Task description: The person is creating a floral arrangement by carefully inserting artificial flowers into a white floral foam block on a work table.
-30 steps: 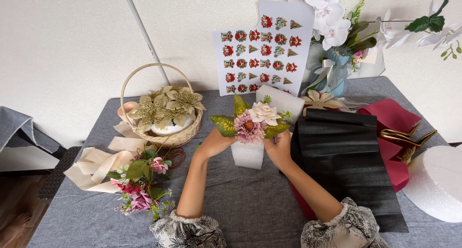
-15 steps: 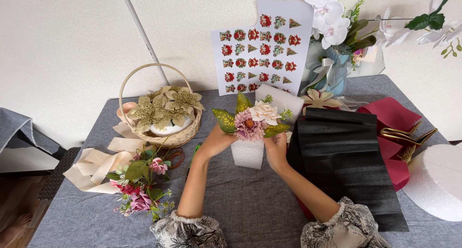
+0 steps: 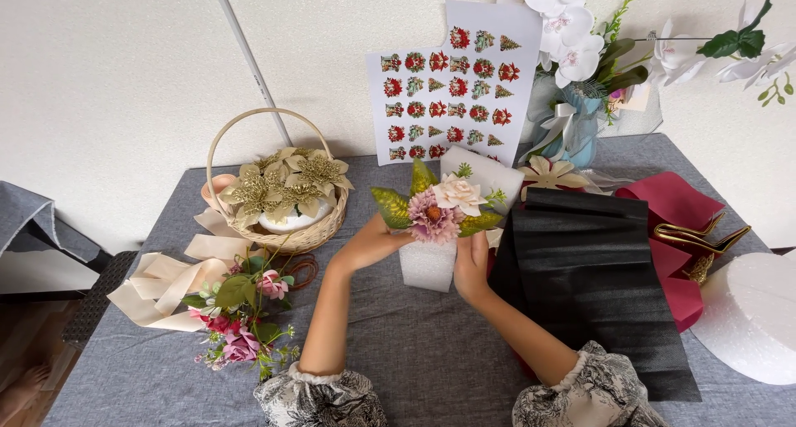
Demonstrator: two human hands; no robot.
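A small white foam block (image 3: 428,265) stands on the grey tablecloth (image 3: 414,361) in the middle of the table. Stuck in its top are a pink flower (image 3: 432,220), a cream flower (image 3: 458,194) and glittery green leaves (image 3: 393,207). My left hand (image 3: 369,243) cups the block's upper left side, just under the leaves. My right hand (image 3: 470,265) presses against its right side. Both hands hold the arrangement upright.
A wicker basket (image 3: 286,228) with gold flowers sits at the back left, beige ribbon (image 3: 170,278) and a loose pink flower bunch (image 3: 240,307) in front of it. Black crepe paper (image 3: 593,278), red paper (image 3: 676,207), gold scissors (image 3: 701,232) and a white foam disc (image 3: 750,315) lie right. A sticker sheet (image 3: 456,95) and an orchid vase (image 3: 572,124) stand behind.
My right hand has slid a little lower along the block's right side. The arrangement and my left hand stay nearly where they were.
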